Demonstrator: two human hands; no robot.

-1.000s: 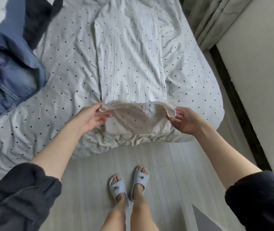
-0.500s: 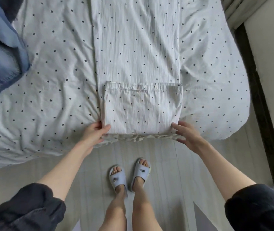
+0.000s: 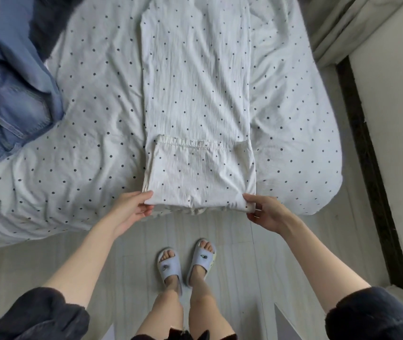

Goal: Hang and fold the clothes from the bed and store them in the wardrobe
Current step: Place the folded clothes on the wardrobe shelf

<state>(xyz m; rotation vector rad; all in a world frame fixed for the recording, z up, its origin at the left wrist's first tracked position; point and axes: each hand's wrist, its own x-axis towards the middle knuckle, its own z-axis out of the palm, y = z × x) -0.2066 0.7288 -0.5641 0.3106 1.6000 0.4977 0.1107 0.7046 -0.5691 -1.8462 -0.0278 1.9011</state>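
White dotted crinkle-cotton trousers (image 3: pixel 195 89) lie lengthwise down the middle of the bed (image 3: pixel 85 148), which wears a pale sheet with the same dark dots. Their near end is folded over once, so the elastic waistband (image 3: pixel 190 144) lies across the garment just beyond the fingers, and the folded edge sits at the bed's near edge.

From the head camera, the left hand (image 3: pixel 129 209) pinches the left corner of that fold: thumb on top of the cloth, fingers (image 3: pixel 144 213) curled beneath it. The right hand (image 3: pixel 266 212) pinches the right corner the same way, thumb above and fingers (image 3: pixel 252 208) tucked under the edge. Both corners are lifted slightly off the sheet. The folded panel spans the gap between the two hands.

Well to the left of the left fingers, a crumpled blue denim garment (image 3: pixel 11 104) lies on the bed, with a dark piece of clothing (image 3: pixel 46 23) beyond it near the top of the picture. Below the hands, the person's feet in pale blue slippers (image 3: pixel 185 263) stand on a light wooden floor (image 3: pixel 257 261). Dark sleeves are pushed up on both forearms. Pale curtains (image 3: pixel 338 25) hang far beyond the right fingers.
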